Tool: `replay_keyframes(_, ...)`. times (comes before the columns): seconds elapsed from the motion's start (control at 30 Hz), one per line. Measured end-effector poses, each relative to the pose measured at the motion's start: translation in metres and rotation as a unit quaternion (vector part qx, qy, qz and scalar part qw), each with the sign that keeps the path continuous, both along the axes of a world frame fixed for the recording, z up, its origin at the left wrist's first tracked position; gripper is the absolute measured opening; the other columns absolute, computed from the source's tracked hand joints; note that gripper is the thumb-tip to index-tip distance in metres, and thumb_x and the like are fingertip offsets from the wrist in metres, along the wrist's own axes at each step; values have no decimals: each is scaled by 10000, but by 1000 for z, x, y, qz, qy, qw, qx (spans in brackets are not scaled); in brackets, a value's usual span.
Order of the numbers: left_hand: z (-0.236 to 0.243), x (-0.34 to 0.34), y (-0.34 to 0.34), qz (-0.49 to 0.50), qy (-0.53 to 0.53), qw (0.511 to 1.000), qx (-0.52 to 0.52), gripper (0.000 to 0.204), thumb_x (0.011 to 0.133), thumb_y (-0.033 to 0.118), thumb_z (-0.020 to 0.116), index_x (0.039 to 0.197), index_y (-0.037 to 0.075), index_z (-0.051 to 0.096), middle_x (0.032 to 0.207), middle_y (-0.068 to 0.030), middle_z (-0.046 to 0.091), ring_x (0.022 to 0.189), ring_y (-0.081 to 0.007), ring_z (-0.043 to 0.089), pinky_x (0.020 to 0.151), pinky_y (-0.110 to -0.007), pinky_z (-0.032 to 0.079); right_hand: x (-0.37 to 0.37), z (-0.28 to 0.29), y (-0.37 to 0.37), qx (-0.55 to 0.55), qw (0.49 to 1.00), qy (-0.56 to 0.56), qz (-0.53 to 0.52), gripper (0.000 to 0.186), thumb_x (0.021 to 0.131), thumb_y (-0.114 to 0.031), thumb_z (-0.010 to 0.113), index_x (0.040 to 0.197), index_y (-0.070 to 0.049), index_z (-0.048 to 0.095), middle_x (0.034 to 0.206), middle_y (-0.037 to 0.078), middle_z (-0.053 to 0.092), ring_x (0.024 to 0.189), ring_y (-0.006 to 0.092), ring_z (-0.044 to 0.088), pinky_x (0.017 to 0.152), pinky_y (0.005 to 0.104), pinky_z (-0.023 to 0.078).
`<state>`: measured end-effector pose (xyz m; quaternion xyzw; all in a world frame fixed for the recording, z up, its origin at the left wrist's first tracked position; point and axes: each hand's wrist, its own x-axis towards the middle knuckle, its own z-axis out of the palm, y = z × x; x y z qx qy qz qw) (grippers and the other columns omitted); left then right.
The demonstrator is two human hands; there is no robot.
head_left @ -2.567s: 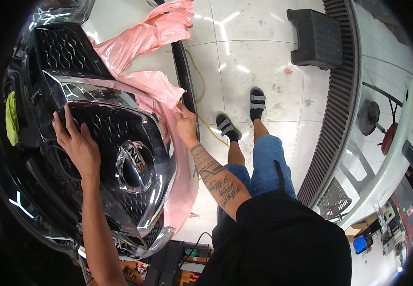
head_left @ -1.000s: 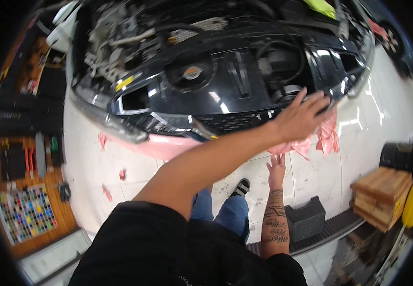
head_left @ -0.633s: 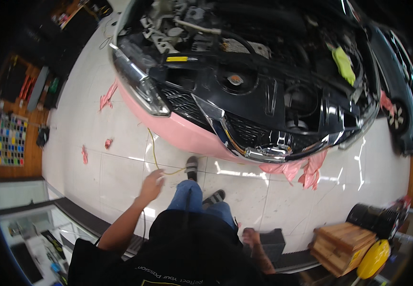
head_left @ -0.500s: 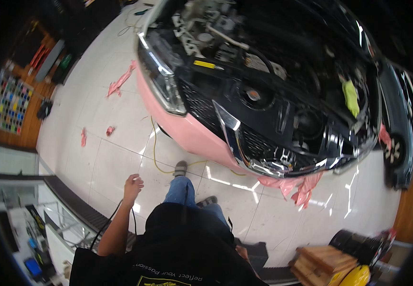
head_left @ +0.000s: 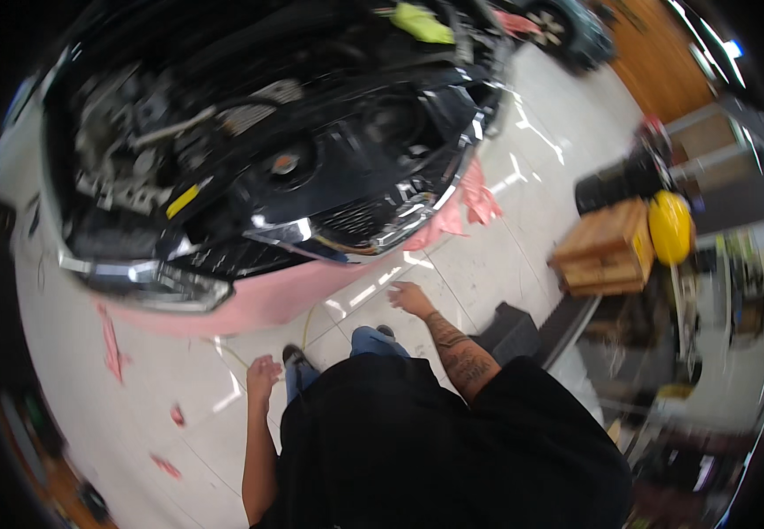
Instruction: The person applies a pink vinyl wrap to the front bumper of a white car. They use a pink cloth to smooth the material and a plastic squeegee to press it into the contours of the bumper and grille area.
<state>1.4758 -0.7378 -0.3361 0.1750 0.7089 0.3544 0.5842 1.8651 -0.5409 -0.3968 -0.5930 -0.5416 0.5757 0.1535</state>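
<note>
Glossy pink plastic film [head_left: 285,300] runs along the lower front of a car [head_left: 329,172] with a black mesh grille [head_left: 351,222] and exposed engine bay [head_left: 157,132]. We judge the covering partial: it lies smooth toward the left, while crumpled folds [head_left: 481,196] hang loose near the right end, apparently not yet smoothed. Crumpled pink scraps [head_left: 178,415] lie on the shiny white tiled floor [head_left: 135,432]. Our right hand [head_left: 412,300], loosely relaxed and empty, is apart from the film; our left hand [head_left: 263,374], also apart, is too blurred for us to judge whether it is closed.
</note>
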Motion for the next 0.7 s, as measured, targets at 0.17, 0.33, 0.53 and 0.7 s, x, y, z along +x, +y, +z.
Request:
replay_keyframes(0.17, 17, -13, 63, -280, 3, 960, -20, 252, 889, 167, 502, 1083, 25, 576, 891, -93, 672, 831, -158, 641, 696, -266, 459, -12, 58, 19, 279, 945, -160, -55, 353, 859, -284, 585, 1031, 19, 644, 778, 204, 653, 643, 266, 644, 666, 364, 500)
replay_keyframes(0.33, 49, 31, 132, -389, 30, 921, -15, 293, 889, 172, 520, 1097, -29, 567, 921, -130, 677, 861, -189, 654, 758, -288, 466, 96, 65, 99, 288, 906, -188, -248, 315, 835, -278, 588, 888, 22, 668, 783, 221, 648, 741, 321, 650, 694, 389, 494)
replay_keyframes(0.53, 42, 147, 191, -399, 61, 915, -11, 278, 876, 97, 527, 1108, -53, 564, 919, -148, 669, 884, -197, 649, 806, -296, 500, 208, 39, 252, 393, 821, -230, -345, 377, 801, -264, 635, 1013, 47, 620, 909, 221, 636, 863, 365, 612, 776, 406, 483)
replay_keyframes(0.7, 90, 290, 227, -512, 134, 848, 30, 293, 882, 199, 579, 1106, 11, 590, 949, -143, 672, 917, -231, 648, 817, -331, 491, 211, 52, 323, 334, 855, -246, -309, 445, 772, -305, 676, 1030, 45, 579, 924, 224, 599, 896, 386, 576, 811, 442, 458)
